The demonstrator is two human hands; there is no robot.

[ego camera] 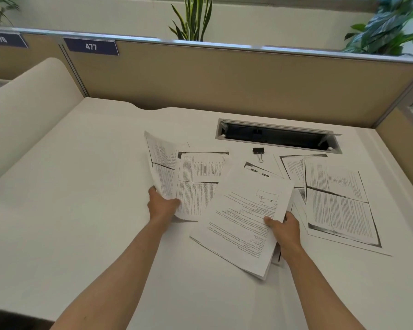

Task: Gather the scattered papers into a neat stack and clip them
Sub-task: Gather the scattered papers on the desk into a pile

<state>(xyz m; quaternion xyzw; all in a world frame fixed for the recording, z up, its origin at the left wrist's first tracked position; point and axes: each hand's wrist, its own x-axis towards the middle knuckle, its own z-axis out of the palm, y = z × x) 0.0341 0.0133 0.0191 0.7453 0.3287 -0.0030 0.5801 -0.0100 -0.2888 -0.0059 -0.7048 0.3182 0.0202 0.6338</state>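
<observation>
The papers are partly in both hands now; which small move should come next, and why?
Probably bring the left hand across and lay its sheets onto the bundle in the right hand. Both hands are full, yet more pages lie flat at the right, and the binder clip is untouched.

I look down on a white desk point(81, 186) ringed by a tan partition point(224, 77) labelled 477 point(91, 46); a cable slot point(277, 136) opens near its far edge, plants point(192, 17) behind.
</observation>
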